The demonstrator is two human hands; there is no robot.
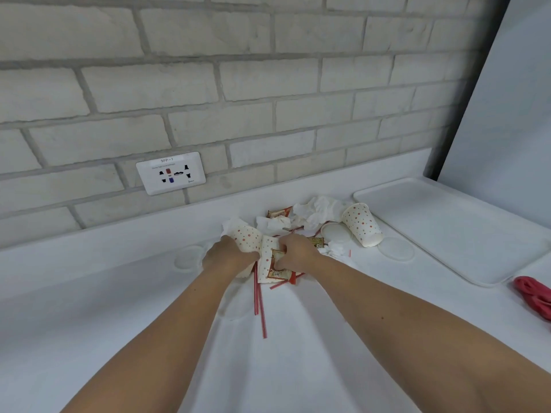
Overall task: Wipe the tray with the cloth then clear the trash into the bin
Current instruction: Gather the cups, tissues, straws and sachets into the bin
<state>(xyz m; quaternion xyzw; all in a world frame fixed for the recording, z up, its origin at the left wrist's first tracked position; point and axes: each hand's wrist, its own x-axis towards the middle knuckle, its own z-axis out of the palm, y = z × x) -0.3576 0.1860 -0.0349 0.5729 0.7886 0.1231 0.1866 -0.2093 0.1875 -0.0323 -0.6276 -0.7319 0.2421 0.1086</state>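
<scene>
A grey brick wall [238,70] is seen behind a white surface [104,308], and a white socket plate [170,173] is fixed low on the wall. A white tray [447,231] is laid on the surface at the right, bare, with a red cloth [533,296] bunched just beside its near corner at the picture's edge. Between tray and centre, a heap of trash is spread: crumpled tissues [316,211], a dotted paper cup [362,224] tipped on its side, clear lids [396,248] lying flat, and small brown sachets [278,212]. Two bare forearms are stretched into the heap. The left hand [229,254] is closed around a second dotted cup [247,238]. The right hand [296,251] is closed on a flattened cup [267,257] and a sachet, pressed against the left. Red straws [260,305] are seen pointing toward the viewer beneath the hands. No bin is shown.
</scene>
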